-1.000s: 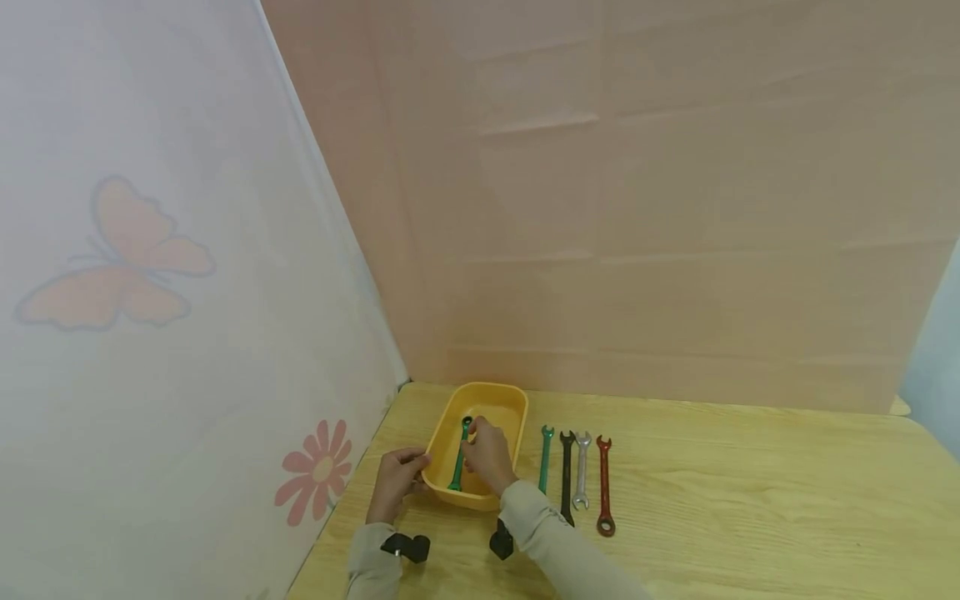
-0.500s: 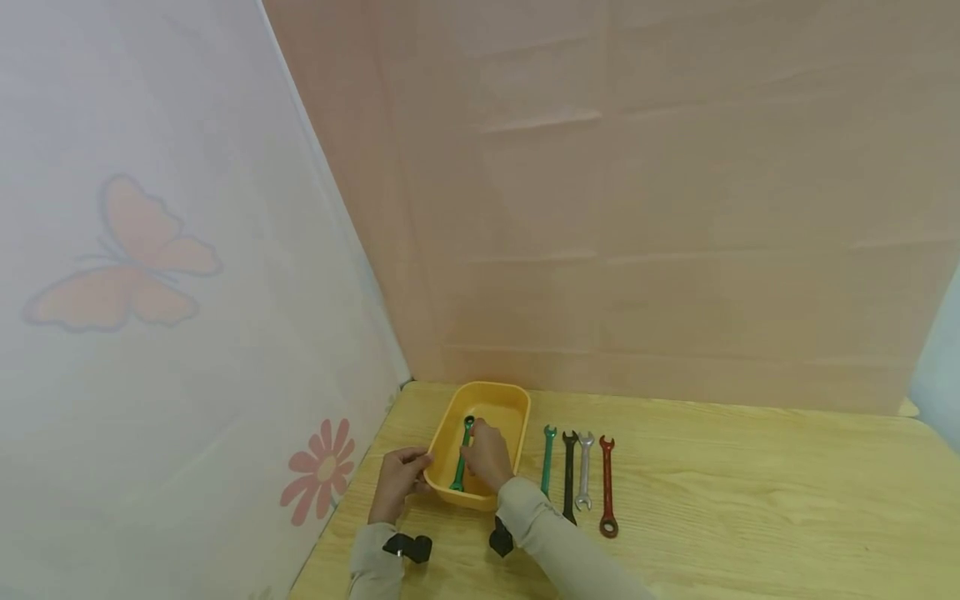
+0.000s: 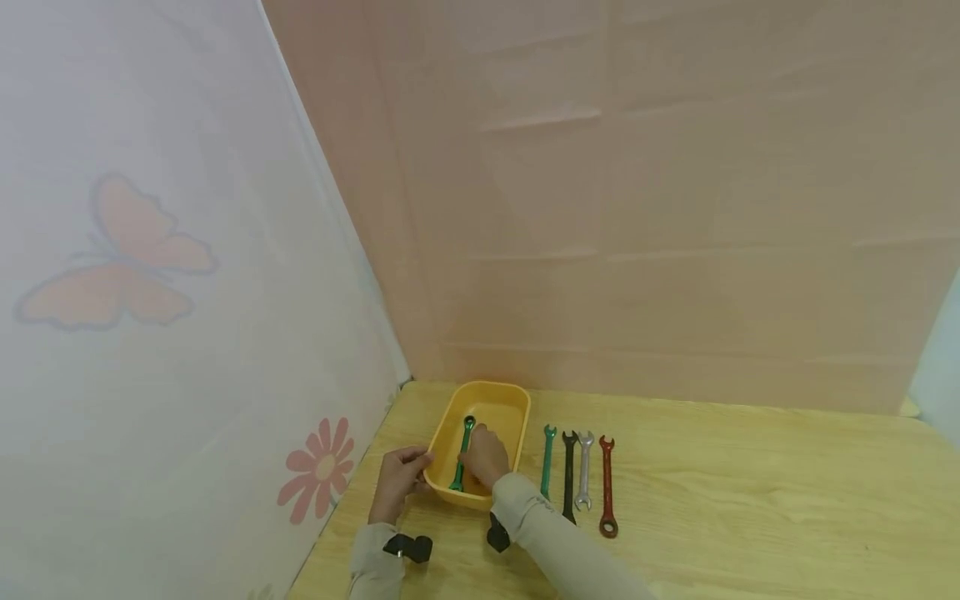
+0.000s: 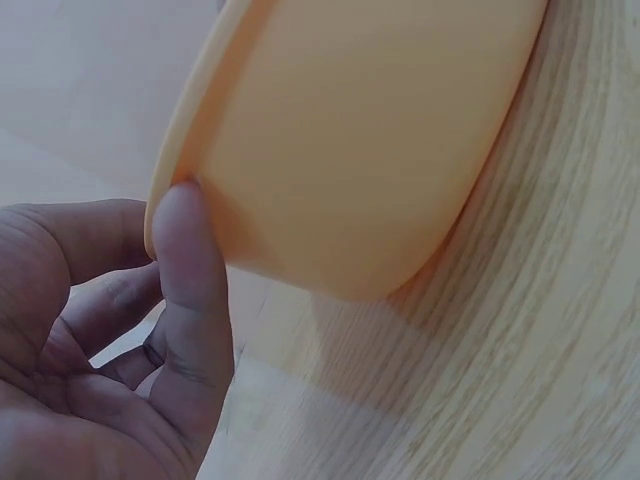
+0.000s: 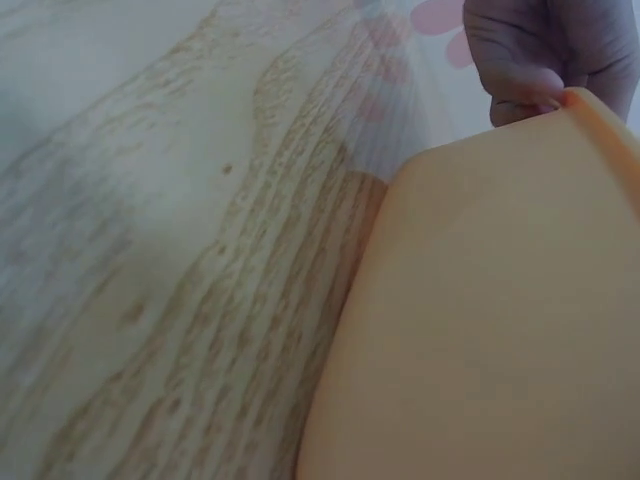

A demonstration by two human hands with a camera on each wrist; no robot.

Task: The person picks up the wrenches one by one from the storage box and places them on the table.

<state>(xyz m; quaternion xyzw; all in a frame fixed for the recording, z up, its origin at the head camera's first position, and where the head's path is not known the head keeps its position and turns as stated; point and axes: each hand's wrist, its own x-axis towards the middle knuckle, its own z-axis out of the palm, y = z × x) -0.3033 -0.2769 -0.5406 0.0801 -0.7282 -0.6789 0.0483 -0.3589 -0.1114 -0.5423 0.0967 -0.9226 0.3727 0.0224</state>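
Note:
A yellow-orange plastic tray (image 3: 498, 407) stands on the table's left part. My left hand (image 3: 396, 483) pinches its near left corner; in the left wrist view the thumb (image 4: 190, 245) lies on one face of the rim and a finger behind it. Inside the tray lies a green combination wrench (image 3: 462, 454), ring end away from me. My right hand (image 3: 486, 458) reaches into the tray just right of this wrench, fingers bent downward. Whether they touch or grip anything is hidden by the hand. The right wrist view shows only the tray's outer wall (image 5: 470, 320) and my left hand.
Right of the tray, several wrenches lie side by side: green (image 3: 547, 458), black (image 3: 569, 475), silver (image 3: 584, 471) and red (image 3: 607, 487). My right sleeve (image 3: 555, 533) passes close to their near ends. A flowered wall (image 3: 300, 375) borders the table on the left.
My right hand's fingers have shifted slightly down and toward me, away from the wrench's ring end. The left hand, the tray and the wrenches stay in place.

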